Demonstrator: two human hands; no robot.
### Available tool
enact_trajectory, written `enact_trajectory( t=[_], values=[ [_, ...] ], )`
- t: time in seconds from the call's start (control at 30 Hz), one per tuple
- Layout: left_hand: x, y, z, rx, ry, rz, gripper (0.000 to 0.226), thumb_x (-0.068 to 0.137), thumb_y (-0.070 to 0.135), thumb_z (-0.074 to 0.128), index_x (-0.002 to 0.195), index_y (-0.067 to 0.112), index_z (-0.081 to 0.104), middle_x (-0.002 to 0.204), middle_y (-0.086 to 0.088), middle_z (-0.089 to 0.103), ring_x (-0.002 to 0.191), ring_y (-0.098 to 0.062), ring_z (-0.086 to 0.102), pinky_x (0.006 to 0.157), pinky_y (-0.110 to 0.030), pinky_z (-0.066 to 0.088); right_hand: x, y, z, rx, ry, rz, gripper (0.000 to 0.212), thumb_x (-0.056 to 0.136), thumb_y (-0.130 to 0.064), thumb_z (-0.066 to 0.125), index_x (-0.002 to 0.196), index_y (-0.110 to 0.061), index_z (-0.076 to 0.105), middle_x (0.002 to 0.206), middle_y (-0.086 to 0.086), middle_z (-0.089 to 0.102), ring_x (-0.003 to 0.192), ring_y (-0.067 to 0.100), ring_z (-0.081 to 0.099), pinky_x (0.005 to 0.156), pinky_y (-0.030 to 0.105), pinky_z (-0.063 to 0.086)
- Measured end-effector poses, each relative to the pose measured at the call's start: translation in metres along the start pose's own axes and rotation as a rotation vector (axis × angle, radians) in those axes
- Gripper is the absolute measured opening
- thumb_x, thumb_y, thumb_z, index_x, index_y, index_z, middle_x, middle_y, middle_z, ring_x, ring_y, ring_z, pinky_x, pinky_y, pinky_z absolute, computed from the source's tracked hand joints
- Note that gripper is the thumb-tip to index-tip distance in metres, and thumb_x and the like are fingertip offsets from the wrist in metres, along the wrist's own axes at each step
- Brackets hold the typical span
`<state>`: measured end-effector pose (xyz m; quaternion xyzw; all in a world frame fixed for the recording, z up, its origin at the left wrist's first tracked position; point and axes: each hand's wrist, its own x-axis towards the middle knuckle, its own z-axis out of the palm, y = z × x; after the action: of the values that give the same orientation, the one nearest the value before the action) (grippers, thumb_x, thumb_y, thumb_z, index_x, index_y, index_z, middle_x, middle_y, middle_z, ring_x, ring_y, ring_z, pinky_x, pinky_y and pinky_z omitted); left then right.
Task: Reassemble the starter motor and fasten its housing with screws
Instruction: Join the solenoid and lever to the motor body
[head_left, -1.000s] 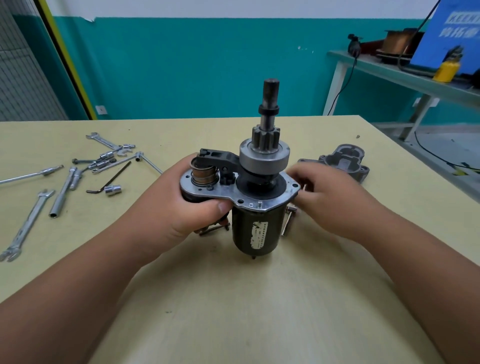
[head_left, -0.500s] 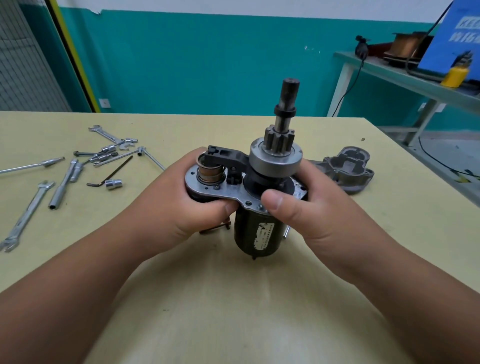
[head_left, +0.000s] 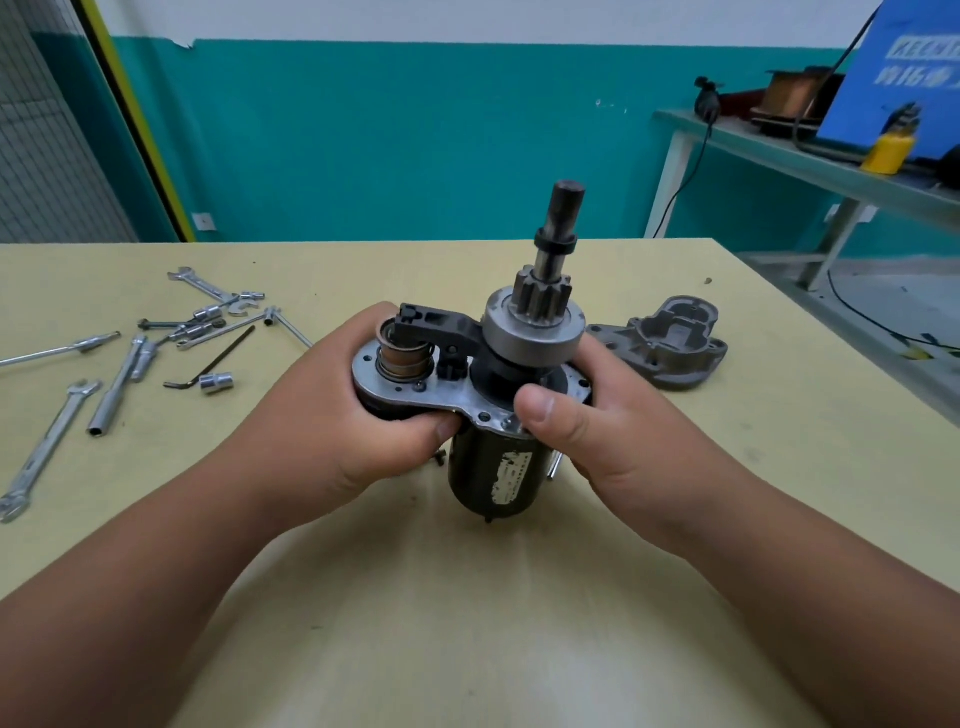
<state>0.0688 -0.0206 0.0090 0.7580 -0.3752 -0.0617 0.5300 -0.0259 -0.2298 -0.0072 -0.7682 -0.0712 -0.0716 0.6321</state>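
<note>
Head view: yellow-green table (head_left: 519, 623) fills the near and middle ground, and a grey side bench (head_left: 769, 145) stands far right against a teal wall. Starter motor (head_left: 498, 467) sits mid-table, roughly upright, its top leaning slightly right; cannot tell whether the dark body's lower end touches the tabletop. Left hand (head_left: 358, 410) grips the motor's left side, fingers curled behind the solenoid end, thumb under the edge of the silver mounting plate (head_left: 457, 402). Right hand (head_left: 608, 431) grips the right side, thumb pressed on the plate's near edge, fingers wrapped behind. Grey nose housing (head_left: 670, 345) lies apart on the table, just right of and beyond the right hand, hollow side up. Above the plate stand the drive clutch with its pinion gear (head_left: 543, 299) and the bare shaft (head_left: 563, 228); a black fork lever (head_left: 441, 325) runs left from the clutch to the spring-wound plunger (head_left: 405, 358). Tools lie scattered far left: combination wrench (head_left: 47, 452), tube wrench (head_left: 117, 384), black hex key (head_left: 218, 361), and a loose socket (head_left: 215, 383) just beside the key's bent end.
</note>
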Motion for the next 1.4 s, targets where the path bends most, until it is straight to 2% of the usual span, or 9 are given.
enact_trajectory(
  t=[0.13, 0.23, 0.3, 0.47, 0.67, 0.87, 1.1, 1.23, 1.4],
  values=[
    [0.000, 0.001, 0.002, -0.096, -0.024, -0.013, 0.037, 0.064, 0.045, 0.076, 0.101, 0.046, 0.068, 0.088, 0.007, 0.076, 0.070, -0.004, 0.068, 0.058, -0.014, 0.052, 0.001, 0.003, -0.004, 0.089, -0.046, -0.002, 0.090, 0.065, -0.077, 0.079, 0.142, -0.038, 0.055, 0.139, -0.010, 0.067, 0.132, 0.011, 0.061, 0.111, 0.032, 0.049],
    [-0.001, -0.003, 0.003, -0.141, -0.034, -0.022, 0.036, 0.064, 0.042, 0.076, 0.099, 0.049, 0.070, 0.089, 0.004, 0.077, 0.073, -0.008, 0.071, 0.057, -0.020, 0.055, 0.002, 0.006, -0.008, 0.072, -0.149, 0.031, 0.095, 0.071, -0.051, 0.091, 0.152, -0.033, 0.044, 0.141, -0.002, 0.066, 0.134, 0.019, 0.061, 0.114, 0.040, 0.048],
    [-0.003, -0.005, 0.002, -0.158, -0.021, -0.015, 0.036, 0.065, 0.040, 0.077, 0.100, 0.048, 0.070, 0.092, 0.002, 0.077, 0.075, -0.009, 0.072, 0.059, -0.021, 0.056, 0.006, 0.009, -0.007, -0.054, -0.208, 0.052, 0.083, 0.079, -0.029, 0.087, 0.151, -0.029, 0.045, 0.141, -0.004, 0.066, 0.134, 0.016, 0.060, 0.114, 0.043, 0.046],
    [-0.002, -0.008, -0.003, -0.170, -0.004, -0.017, 0.036, 0.064, 0.041, 0.075, 0.098, 0.050, 0.071, 0.087, 0.008, 0.077, 0.071, -0.001, 0.070, 0.060, -0.014, 0.052, 0.008, 0.019, 0.008, -0.173, -0.095, 0.057, 0.071, 0.079, -0.029, 0.084, 0.141, -0.033, 0.050, 0.132, -0.018, 0.068, 0.123, 0.000, 0.063, 0.101, 0.030, 0.051],
    [0.000, -0.007, -0.005, -0.181, -0.072, -0.013, 0.036, 0.064, 0.041, 0.079, 0.098, 0.049, 0.071, 0.087, 0.008, 0.077, 0.071, 0.000, 0.069, 0.058, -0.014, 0.052, 0.012, 0.016, 0.004, -0.136, -0.147, 0.034, 0.063, 0.082, -0.015, 0.079, 0.139, -0.024, 0.055, 0.126, -0.013, 0.071, 0.118, 0.004, 0.066, 0.093, 0.016, 0.051],
    [0.001, -0.008, 0.001, -0.145, 0.009, 0.002, 0.033, 0.065, 0.038, 0.076, 0.097, 0.044, 0.070, 0.081, 0.003, 0.075, 0.064, -0.003, 0.065, 0.053, -0.017, 0.050, 0.011, 0.020, 0.005, -0.168, -0.081, 0.029, 0.060, 0.079, -0.024, 0.081, 0.134, -0.028, 0.057, 0.122, -0.014, 0.072, 0.115, 0.006, 0.068, 0.092, 0.021, 0.052],
    [0.000, -0.008, -0.009, -0.248, -0.168, 0.008, 0.035, 0.068, 0.036, 0.081, 0.098, 0.051, 0.071, 0.085, 0.016, 0.075, 0.072, 0.005, 0.068, 0.060, -0.011, 0.052, 0.010, 0.013, 0.003, -0.144, -0.190, 0.014, 0.065, 0.083, -0.012, 0.081, 0.140, -0.026, 0.053, 0.130, -0.009, 0.070, 0.124, 0.011, 0.064, 0.099, 0.023, 0.049],
    [-0.003, -0.010, -0.006, -0.222, -0.097, -0.001, 0.033, 0.066, 0.039, 0.079, 0.097, 0.049, 0.070, 0.084, 0.012, 0.074, 0.069, 0.001, 0.066, 0.058, -0.014, 0.051, 0.008, 0.017, 0.006, -0.148, -0.134, 0.013, 0.070, 0.080, -0.023, 0.084, 0.142, -0.027, 0.052, 0.133, -0.010, 0.068, 0.127, 0.011, 0.063, 0.107, 0.040, 0.049],
    [-0.001, -0.010, 0.002, -0.207, -0.007, -0.019, 0.036, 0.063, 0.039, 0.077, 0.098, 0.042, 0.070, 0.084, 0.005, 0.074, 0.069, -0.004, 0.066, 0.056, -0.017, 0.051, 0.010, 0.016, 0.002, -0.139, -0.170, -0.008, 0.056, 0.083, -0.020, 0.080, 0.134, -0.026, 0.058, 0.125, -0.012, 0.071, 0.122, 0.010, 0.065, 0.099, 0.029, 0.050]
  ],
)
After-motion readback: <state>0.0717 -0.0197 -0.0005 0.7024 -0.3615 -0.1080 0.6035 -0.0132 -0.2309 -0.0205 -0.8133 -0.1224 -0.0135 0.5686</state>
